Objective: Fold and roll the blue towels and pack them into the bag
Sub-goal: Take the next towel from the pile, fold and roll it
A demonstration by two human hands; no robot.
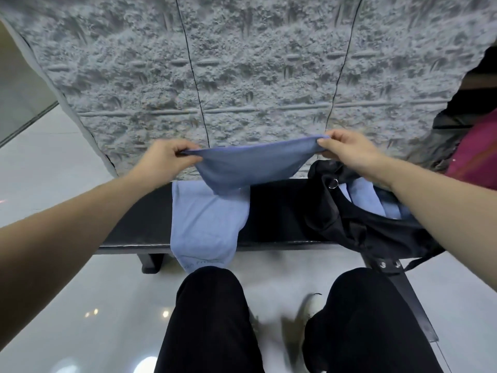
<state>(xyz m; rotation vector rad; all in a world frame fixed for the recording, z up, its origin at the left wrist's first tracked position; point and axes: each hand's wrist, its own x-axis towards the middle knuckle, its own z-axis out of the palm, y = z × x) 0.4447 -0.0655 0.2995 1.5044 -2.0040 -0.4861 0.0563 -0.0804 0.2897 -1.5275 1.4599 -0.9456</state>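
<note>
Knees [212, 292] below; both hands' fingers [185, 152] pinch towel [247, 168] corners.

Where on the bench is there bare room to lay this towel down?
Bare black bench lies between the towel stack and the bag, and left of the stack. The right end is crowded by the bag, already holding towels.

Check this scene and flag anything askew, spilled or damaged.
Nothing looks spilled or damaged. One thing sits askew: the light blue towel lies across the black bench with its near end drooping over the front edge. Both hands hold another blue towel up by its corners, beside the black bag.
</note>
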